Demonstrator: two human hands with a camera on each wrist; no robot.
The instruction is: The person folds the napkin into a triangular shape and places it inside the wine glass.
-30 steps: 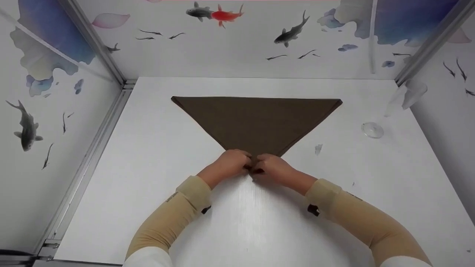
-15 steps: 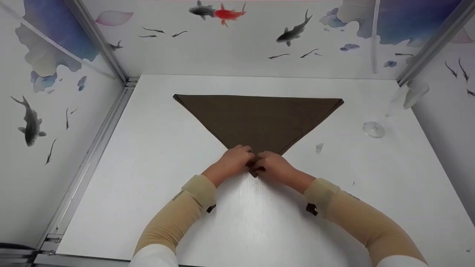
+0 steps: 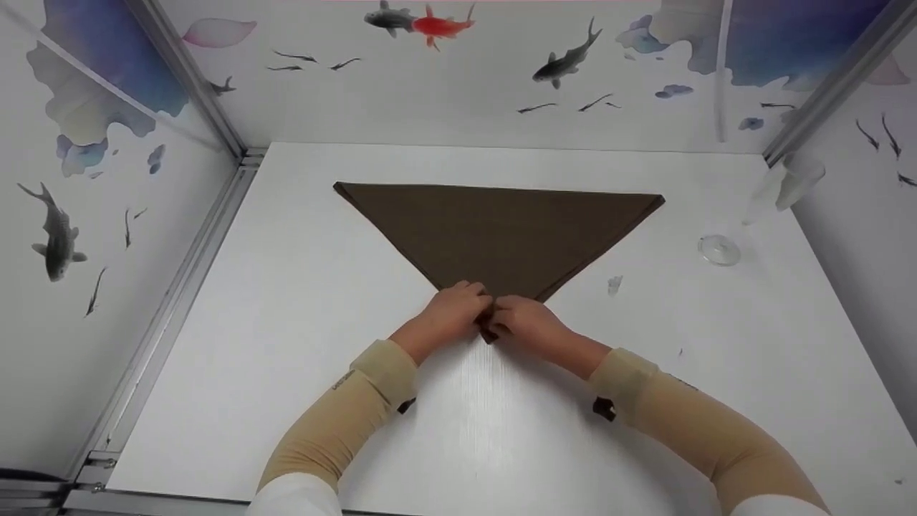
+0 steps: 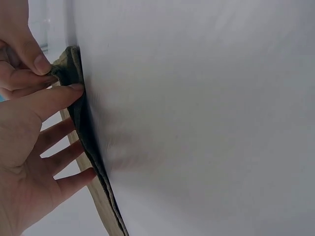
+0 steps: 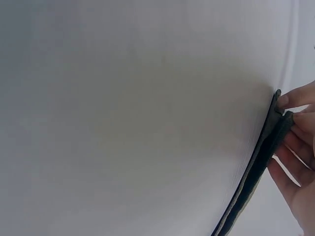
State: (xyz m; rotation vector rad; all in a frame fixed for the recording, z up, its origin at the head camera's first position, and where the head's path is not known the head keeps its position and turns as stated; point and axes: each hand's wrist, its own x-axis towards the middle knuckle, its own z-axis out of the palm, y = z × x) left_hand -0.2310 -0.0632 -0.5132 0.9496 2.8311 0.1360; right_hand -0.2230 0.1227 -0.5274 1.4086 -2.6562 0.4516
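Observation:
A dark brown cloth [image 3: 494, 229], folded into a triangle, lies with its long edge at the far side and its tip towards the person. My left hand [image 3: 455, 312] pinches the layers near the tip; in the left wrist view its thumb [image 4: 59, 98] presses on the near side while its fingers spread behind the cloth. My right hand [image 3: 534, 322] pinches the cloth just right of the left hand. A short bit of the tip pokes out below both hands. In the right wrist view the cloth's layers [image 5: 268, 142] stand slightly apart near the fingertips.
The white tabletop [image 3: 286, 301] is bordered by panels printed with fish. To the right lie a clear round disc [image 3: 719, 250] and a small translucent scrap [image 3: 615, 285]. A clear cup-like thing [image 3: 799, 179] is at the back right corner.
The left hand has shifted slightly forward and right. The cloth's tip between the hands has gone from a wider point to a narrow, turned bit. The right hand stays nearly in place.

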